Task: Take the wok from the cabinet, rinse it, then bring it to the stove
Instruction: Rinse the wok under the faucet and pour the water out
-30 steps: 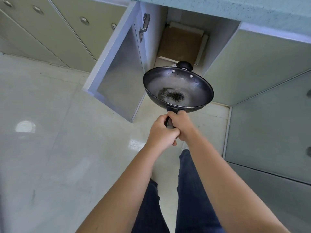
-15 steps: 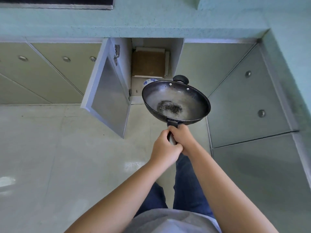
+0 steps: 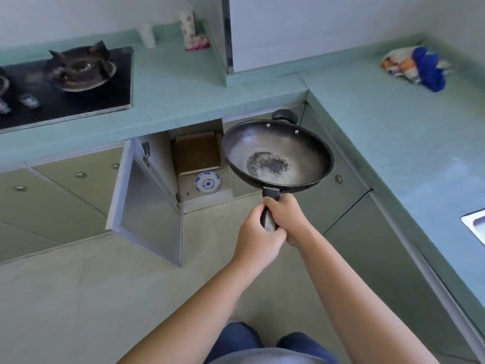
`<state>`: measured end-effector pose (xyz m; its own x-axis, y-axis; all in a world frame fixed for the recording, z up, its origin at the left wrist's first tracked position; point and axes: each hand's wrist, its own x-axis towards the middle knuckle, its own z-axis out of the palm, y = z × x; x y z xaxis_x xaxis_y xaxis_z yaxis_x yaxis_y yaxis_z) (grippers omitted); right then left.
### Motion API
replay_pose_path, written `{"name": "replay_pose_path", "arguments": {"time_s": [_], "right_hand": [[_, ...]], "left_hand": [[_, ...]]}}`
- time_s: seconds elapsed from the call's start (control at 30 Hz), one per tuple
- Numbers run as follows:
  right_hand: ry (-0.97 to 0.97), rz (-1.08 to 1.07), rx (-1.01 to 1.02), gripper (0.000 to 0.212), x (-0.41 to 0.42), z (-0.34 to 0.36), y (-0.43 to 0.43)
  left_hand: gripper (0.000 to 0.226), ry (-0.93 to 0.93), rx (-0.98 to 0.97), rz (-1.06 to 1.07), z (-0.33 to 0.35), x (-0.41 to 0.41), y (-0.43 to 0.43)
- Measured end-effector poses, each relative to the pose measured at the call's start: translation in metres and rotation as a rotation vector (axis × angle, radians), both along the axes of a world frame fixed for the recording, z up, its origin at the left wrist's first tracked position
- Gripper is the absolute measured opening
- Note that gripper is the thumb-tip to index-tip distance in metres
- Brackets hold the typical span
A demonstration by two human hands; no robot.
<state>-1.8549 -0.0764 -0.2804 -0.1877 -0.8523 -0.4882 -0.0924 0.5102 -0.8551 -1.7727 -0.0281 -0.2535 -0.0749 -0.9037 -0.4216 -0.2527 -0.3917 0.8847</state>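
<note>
A black wok with a dark patch in its bottom hangs in the air in front of the open cabinet, roughly level. Its long handle is gripped by both hands: my left hand is on the near end and my right hand is closer to the pan. The cabinet door stands open to the left. The black stove with its burner lies on the counter at the far left. A corner of the steel sink shows at the right edge.
A teal L-shaped counter runs along the back and right. A blue-and-white plate and a brown box sit in the cabinet. A crumpled cloth lies back right; a white cup and a patterned packet stand at the back.
The wok has been lifted up and away from the cabinet, both hands still on its handle. My view has risen, so the counter top, stove and sink corner have come into sight.
</note>
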Motion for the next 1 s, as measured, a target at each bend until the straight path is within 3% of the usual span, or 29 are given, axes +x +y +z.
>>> {"name": "replay_pose_path", "arguments": {"time_s": [0.33, 0.53, 0.7, 0.83, 1.0], "right_hand": [[0.079, -0.061, -0.167, 0.032, -0.083, 0.04, 0.049], [0.097, -0.174, -0.171, 0.015, -0.139, 0.048, 0.084], [0.207, -0.3, -0.16, 0.03, -0.189, 0.043, 0.12], [0.227, -0.417, -0.121, 0.017, -0.228, 0.044, 0.151], [0.248, -0.572, -0.112, 0.017, -0.269, 0.041, 0.182]], "left_hand": [[0.059, 0.044, -0.093, -0.032, 0.034, -0.082, 0.048], [0.056, 0.078, -0.12, -0.165, 0.042, -0.13, 0.075], [0.06, 0.093, -0.129, -0.302, 0.042, -0.172, 0.102], [0.056, 0.149, -0.137, -0.408, 0.043, -0.207, 0.122], [0.057, 0.174, -0.118, -0.559, 0.04, -0.247, 0.137]]}}
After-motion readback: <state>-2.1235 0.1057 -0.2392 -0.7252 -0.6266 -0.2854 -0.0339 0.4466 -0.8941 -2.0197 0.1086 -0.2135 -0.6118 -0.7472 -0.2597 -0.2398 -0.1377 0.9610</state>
